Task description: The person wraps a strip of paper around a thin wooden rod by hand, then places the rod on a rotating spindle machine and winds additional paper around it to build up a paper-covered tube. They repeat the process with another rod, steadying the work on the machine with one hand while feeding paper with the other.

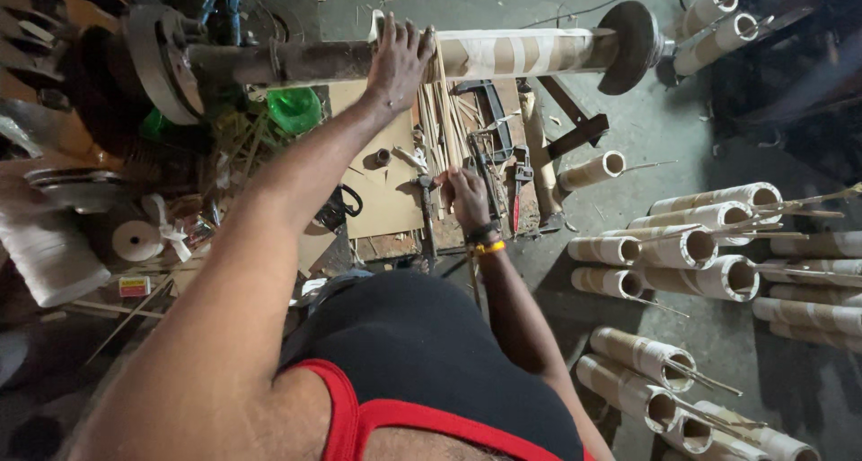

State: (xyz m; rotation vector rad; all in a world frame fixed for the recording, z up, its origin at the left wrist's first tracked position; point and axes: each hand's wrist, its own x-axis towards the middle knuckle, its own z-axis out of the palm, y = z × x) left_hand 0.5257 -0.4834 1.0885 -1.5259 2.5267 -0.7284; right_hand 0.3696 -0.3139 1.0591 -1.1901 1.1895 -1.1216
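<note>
Tubes [709,245] beside right hand [467,196]

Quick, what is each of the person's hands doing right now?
Left hand: open, palm pressed flat on the paper tube mounted on the spindle.
Right hand: closed around thin sticks over the board; grip partly hidden.

The concrete floor [628,129] was grey, dusty and dimly lit. Paper tubes [709,245] lay on it at the right; clutter [135,237] crowded the left.
</note>
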